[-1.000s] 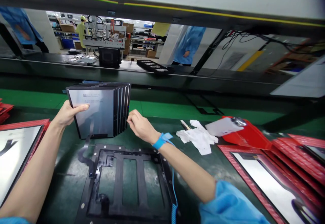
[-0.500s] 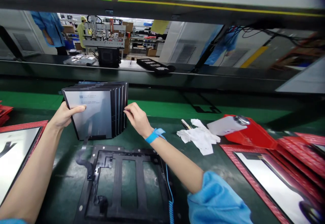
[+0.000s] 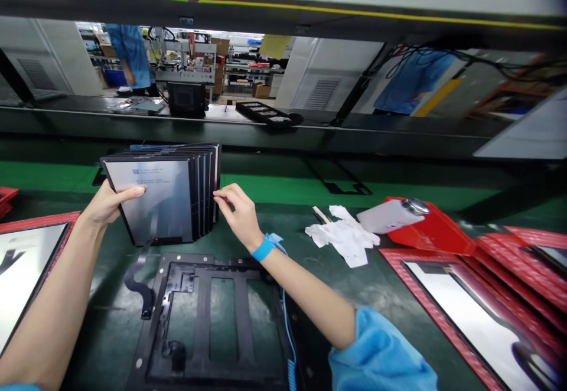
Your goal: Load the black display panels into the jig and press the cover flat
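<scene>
My left hand (image 3: pixel 108 205) clasps the front panel (image 3: pixel 155 202) by its left edge, tilted further off the stack (image 3: pixel 209 181), whose right edge my right hand (image 3: pixel 237 214) has risen to pinch.

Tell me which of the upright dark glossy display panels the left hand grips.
The frontmost dark glossy display panel, nearest the camera: the left hand grips its left edge and its labelled face shows fully; the others stand behind it.

Upright row of dark display panels (image 3: pixel 159 199) on green bench, front panel w/ dangling flex cable.
</scene>
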`<state>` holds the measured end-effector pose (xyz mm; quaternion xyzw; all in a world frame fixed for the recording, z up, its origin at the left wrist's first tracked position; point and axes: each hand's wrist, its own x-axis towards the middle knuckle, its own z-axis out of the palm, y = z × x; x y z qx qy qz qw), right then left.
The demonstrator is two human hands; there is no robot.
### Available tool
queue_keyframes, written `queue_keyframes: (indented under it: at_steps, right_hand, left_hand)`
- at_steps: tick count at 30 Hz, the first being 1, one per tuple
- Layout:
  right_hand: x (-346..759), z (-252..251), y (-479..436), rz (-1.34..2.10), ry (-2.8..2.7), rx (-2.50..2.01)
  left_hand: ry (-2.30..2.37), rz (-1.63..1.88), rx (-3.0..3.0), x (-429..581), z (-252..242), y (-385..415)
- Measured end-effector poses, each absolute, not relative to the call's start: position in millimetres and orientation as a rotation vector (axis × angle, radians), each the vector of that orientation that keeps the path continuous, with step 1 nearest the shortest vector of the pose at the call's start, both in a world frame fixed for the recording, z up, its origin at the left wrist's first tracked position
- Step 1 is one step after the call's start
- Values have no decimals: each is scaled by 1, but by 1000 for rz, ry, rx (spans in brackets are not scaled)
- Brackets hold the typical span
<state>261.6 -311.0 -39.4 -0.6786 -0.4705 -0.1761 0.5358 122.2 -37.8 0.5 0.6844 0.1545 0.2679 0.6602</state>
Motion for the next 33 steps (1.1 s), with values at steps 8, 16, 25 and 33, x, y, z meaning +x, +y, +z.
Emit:
queue_keyframes:
  at_steps: [8,16,25,33]
  right_hand:
    - [278,-42,-309,-496,-1221,-1652]
    - [287,-40,-302,-518,-1278,-1681]
    - [288,-33,-301,-518,-1376,-1773]
    - [281,-40,-318,-445,-1441,-1787]
  left_hand:
    - [344,586,1560,120,1,-37]
    - [362,588,1562,121,-2,-32]
    - [368,575,1569,120,-2,-32]
    - [357,575,1544,122,-4,-33]
